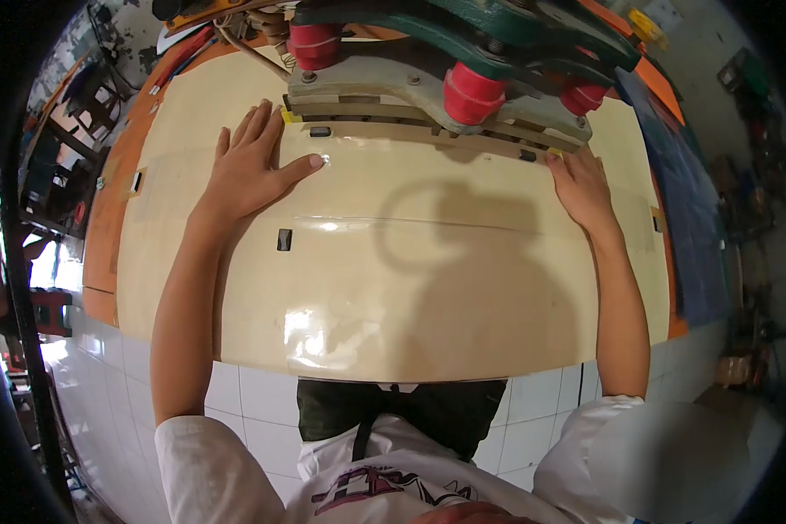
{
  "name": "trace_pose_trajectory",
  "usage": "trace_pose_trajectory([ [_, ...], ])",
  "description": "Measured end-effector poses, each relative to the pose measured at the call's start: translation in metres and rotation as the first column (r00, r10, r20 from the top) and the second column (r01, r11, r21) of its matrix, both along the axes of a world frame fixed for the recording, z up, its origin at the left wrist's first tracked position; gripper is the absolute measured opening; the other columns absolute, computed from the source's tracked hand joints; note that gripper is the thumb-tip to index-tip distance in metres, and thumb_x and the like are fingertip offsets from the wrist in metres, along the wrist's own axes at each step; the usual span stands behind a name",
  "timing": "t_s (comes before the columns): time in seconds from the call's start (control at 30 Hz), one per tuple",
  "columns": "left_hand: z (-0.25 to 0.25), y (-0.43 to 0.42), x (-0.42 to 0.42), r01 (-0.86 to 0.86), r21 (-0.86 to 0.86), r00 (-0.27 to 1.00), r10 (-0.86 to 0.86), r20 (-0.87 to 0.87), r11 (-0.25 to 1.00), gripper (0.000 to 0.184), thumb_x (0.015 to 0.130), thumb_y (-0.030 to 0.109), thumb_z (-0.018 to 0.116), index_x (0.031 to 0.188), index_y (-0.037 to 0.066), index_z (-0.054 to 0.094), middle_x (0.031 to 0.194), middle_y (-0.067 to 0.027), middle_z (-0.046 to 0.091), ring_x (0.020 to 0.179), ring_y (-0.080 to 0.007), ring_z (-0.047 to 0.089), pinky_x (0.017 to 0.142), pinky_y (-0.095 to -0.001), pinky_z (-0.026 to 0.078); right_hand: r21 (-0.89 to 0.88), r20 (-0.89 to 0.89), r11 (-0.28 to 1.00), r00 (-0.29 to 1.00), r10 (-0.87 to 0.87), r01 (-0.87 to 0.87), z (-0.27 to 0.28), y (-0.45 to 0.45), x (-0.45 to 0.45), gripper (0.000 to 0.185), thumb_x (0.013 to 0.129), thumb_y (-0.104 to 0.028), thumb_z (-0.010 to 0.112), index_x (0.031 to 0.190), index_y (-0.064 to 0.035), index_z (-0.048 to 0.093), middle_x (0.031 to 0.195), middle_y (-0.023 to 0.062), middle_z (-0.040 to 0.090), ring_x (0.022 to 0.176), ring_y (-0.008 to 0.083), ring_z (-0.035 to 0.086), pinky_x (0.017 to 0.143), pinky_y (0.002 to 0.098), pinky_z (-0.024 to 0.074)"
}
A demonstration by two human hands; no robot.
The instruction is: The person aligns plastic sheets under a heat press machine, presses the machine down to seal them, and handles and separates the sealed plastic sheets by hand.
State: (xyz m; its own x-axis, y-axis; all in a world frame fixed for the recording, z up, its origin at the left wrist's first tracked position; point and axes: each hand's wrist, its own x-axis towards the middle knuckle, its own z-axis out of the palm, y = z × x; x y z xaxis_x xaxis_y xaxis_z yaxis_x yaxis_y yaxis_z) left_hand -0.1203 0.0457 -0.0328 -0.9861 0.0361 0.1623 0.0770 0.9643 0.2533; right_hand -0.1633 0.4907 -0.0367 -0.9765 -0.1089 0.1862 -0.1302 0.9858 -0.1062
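My left hand (251,168) lies palm down with fingers spread on a cream work surface (166,218). Its thumb touches a glossy clear plastic sheet (358,297), near a small black block (320,132). At the opposite end of the bar, my right hand (582,185) rests on the surface with fingers stretched forward, close to a second black block (527,155). Between the hands stands a press with a grey metal bar (367,83), red insulators (474,92) and green arms (384,17). The gap under the bar is partly shadowed.
A third dark block (285,239) sits left of centre on the surface. Blue plastic sheeting (686,201) hangs along the right side. An orange board edge (105,236) shows at left, with a red stool (54,313) beyond it. White tiles (262,402) cover the floor.
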Motion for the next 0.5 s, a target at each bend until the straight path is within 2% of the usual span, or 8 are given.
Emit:
trace_pose_trajectory([
  [0.07, 0.001, -0.0002, 0.0002, 0.005, -0.001, 1.0, -0.005, 0.006, 1.0, 0.102, 0.076, 0.068, 0.058, 0.147, -0.001, 0.031, 0.155, -0.0223, 0.023, 0.147, -0.031, 0.015, 0.118, -0.0488, 0.007, 0.04, 0.056, 0.999, 0.998, -0.034, 0.032, 0.0028, -0.0013, 0.0001, 0.057, 0.098, -0.046, 0.038, 0.136, -0.0046, 0.046, 0.153, 0.019, 0.029, 0.143, 0.0341, 0.024, 0.114, 0.0535, 0.0191],
  [0.27, 0.0046, 0.0016, 0.0012, 0.007, -0.014, 1.0, -0.007, 0.014, 1.0, 0.101, 0.077, 0.068, 0.057, 0.147, 0.0, 0.031, 0.155, -0.0221, 0.023, 0.147, -0.0309, 0.016, 0.118, -0.0487, 0.006, 0.016, 0.024, 1.0, 1.0, -0.013, 0.012, 0.0011, -0.0006, 0.0002, 0.061, 0.098, -0.048, 0.036, 0.143, -0.007, 0.039, 0.155, 0.0162, 0.027, 0.144, 0.0326, 0.022, 0.115, 0.0522, 0.0185],
  [0.5, 0.0048, 0.001, 0.0009, -0.001, -0.028, 1.0, 0.002, 0.029, 1.0, 0.101, 0.077, 0.07, 0.056, 0.147, 0.001, 0.032, 0.155, -0.0216, 0.024, 0.146, -0.0306, 0.017, 0.118, -0.0486, 0.007, 0.049, 0.081, 0.998, 0.995, -0.051, 0.047, 0.0011, 0.0004, -0.0027, 0.061, 0.098, -0.047, 0.036, 0.144, -0.0067, 0.038, 0.156, 0.0149, 0.025, 0.145, 0.0311, 0.021, 0.115, 0.0514, 0.0172],
])
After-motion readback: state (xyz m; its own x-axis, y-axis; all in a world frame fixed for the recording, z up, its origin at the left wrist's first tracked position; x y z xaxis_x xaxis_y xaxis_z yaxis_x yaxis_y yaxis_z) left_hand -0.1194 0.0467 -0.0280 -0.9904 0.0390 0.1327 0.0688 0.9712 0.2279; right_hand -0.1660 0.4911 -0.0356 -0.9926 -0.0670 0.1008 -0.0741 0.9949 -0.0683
